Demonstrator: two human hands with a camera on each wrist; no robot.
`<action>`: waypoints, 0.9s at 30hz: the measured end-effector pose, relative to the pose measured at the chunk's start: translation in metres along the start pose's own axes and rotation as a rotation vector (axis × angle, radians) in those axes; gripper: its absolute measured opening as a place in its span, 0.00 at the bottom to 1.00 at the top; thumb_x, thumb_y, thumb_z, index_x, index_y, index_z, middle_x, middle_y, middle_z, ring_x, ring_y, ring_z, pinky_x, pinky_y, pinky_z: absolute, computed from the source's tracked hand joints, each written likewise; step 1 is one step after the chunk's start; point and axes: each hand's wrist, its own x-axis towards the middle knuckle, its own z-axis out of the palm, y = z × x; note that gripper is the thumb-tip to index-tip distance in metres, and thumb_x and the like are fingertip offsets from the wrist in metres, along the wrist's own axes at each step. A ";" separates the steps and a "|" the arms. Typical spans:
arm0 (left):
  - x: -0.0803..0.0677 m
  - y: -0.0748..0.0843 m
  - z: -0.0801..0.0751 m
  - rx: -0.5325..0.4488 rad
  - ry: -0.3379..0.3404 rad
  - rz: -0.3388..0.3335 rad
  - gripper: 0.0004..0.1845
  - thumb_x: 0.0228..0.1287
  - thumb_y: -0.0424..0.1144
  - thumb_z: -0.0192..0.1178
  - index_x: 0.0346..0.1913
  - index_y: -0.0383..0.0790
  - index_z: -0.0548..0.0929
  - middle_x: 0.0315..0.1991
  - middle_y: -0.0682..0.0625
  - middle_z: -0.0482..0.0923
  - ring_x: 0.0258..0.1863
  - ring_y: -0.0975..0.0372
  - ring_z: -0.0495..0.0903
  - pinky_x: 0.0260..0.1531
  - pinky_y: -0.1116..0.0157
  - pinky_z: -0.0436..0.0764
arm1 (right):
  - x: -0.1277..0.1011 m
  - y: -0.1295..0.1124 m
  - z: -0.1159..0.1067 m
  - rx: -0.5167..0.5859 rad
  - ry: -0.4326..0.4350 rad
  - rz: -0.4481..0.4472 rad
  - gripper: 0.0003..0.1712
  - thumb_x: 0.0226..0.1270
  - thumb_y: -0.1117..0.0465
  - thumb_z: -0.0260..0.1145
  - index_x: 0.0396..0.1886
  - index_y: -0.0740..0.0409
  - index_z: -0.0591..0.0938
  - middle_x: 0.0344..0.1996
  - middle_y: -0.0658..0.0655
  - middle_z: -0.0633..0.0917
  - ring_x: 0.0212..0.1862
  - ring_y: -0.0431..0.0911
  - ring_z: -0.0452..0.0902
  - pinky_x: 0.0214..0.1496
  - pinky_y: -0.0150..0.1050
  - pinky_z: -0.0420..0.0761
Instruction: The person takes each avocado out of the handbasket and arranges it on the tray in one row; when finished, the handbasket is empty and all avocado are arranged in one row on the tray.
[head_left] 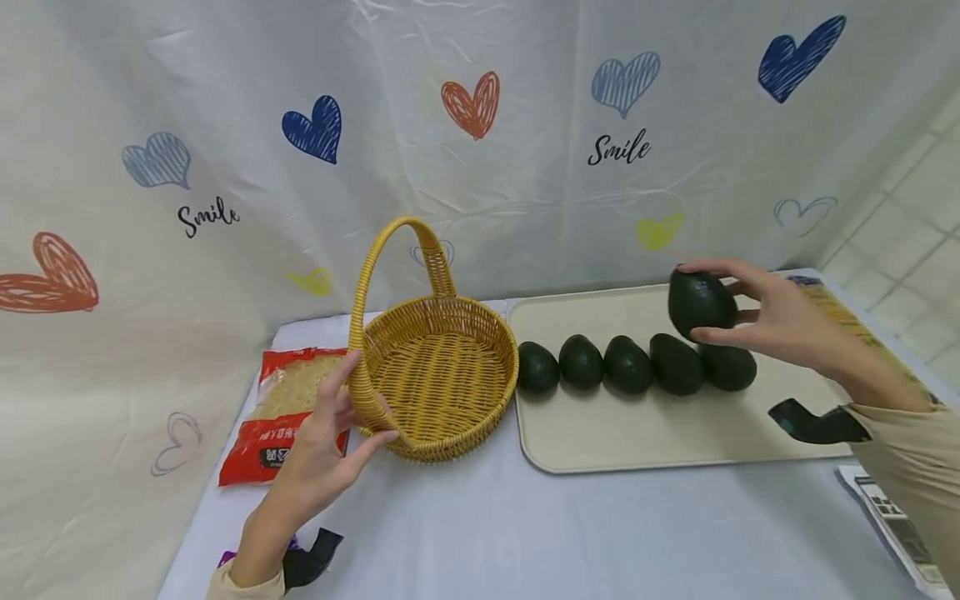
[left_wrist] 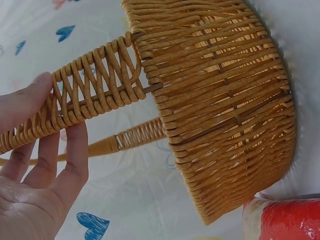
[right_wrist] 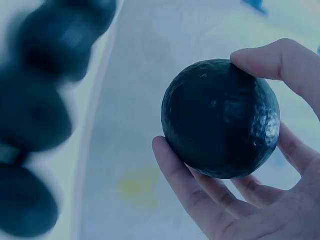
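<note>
A yellow wicker basket (head_left: 438,383) with a tall arched handle (left_wrist: 95,82) stands on the table with nothing inside it. My left hand (head_left: 322,437) grips the lower part of that handle, thumb on one side and fingers on the other, as the left wrist view shows. Over the tray, my right hand (head_left: 776,312) holds a dark green avocado (head_left: 697,302) between thumb and fingers, raised above the others. Below it, several more avocados (head_left: 628,365) lie in a row on the beige tray (head_left: 600,433), the leftmost close by the basket's rim.
Left of the basket lies a red and clear plastic food bag (head_left: 281,417). Behind the table hangs a white cloth (head_left: 525,192) printed with hearts. A printed sheet (head_left: 900,533) rests at the near right edge, and a yellow printed item (head_left: 847,317) lies behind my right forearm.
</note>
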 end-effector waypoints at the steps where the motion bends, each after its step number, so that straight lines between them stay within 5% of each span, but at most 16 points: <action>1: 0.000 0.000 0.000 -0.001 0.001 0.002 0.66 0.41 0.16 0.79 0.83 0.41 0.51 0.56 0.38 0.84 0.49 0.50 0.88 0.49 0.76 0.83 | -0.008 0.010 -0.007 -0.007 0.008 0.029 0.45 0.55 0.71 0.81 0.73 0.49 0.75 0.61 0.35 0.74 0.50 0.30 0.74 0.41 0.19 0.79; 3: 0.000 -0.001 0.001 -0.007 0.004 0.016 0.66 0.40 0.15 0.79 0.83 0.40 0.51 0.56 0.37 0.84 0.48 0.49 0.88 0.49 0.77 0.82 | -0.021 0.028 -0.020 -0.040 0.011 0.080 0.45 0.57 0.69 0.81 0.74 0.48 0.74 0.60 0.35 0.73 0.48 0.25 0.72 0.40 0.19 0.78; 8: -0.001 -0.002 0.000 -0.013 0.015 0.036 0.67 0.39 0.14 0.79 0.83 0.39 0.52 0.53 0.37 0.85 0.46 0.48 0.89 0.50 0.79 0.81 | -0.042 0.067 -0.041 -0.126 -0.005 0.175 0.46 0.61 0.65 0.80 0.77 0.44 0.71 0.63 0.58 0.73 0.45 0.20 0.69 0.36 0.28 0.76; 11: -0.003 -0.002 0.001 -0.001 0.016 0.027 0.67 0.40 0.15 0.79 0.83 0.39 0.51 0.55 0.36 0.84 0.46 0.47 0.88 0.50 0.80 0.79 | -0.048 0.085 -0.046 -0.144 -0.016 0.185 0.45 0.60 0.65 0.80 0.75 0.44 0.72 0.60 0.73 0.75 0.50 0.40 0.78 0.35 0.34 0.74; 20: -0.004 -0.004 0.000 -0.014 0.015 0.024 0.66 0.41 0.15 0.79 0.83 0.40 0.52 0.59 0.37 0.82 0.51 0.48 0.87 0.50 0.77 0.82 | -0.052 0.120 -0.040 -0.178 -0.098 0.187 0.43 0.56 0.67 0.81 0.66 0.32 0.75 0.59 0.79 0.72 0.49 0.63 0.76 0.36 0.40 0.74; 24: -0.003 -0.005 -0.001 -0.024 0.009 0.023 0.66 0.42 0.16 0.79 0.83 0.41 0.52 0.62 0.37 0.81 0.52 0.49 0.87 0.50 0.74 0.83 | -0.051 0.128 -0.034 -0.200 -0.118 0.129 0.40 0.50 0.69 0.83 0.61 0.37 0.79 0.57 0.83 0.73 0.50 0.61 0.76 0.36 0.39 0.73; 27: -0.004 -0.007 -0.002 -0.041 0.006 0.029 0.66 0.42 0.15 0.79 0.83 0.40 0.51 0.61 0.37 0.81 0.52 0.48 0.87 0.50 0.74 0.84 | -0.050 0.130 -0.029 -0.213 -0.137 0.126 0.38 0.49 0.68 0.84 0.59 0.39 0.80 0.55 0.82 0.76 0.45 0.50 0.78 0.33 0.35 0.73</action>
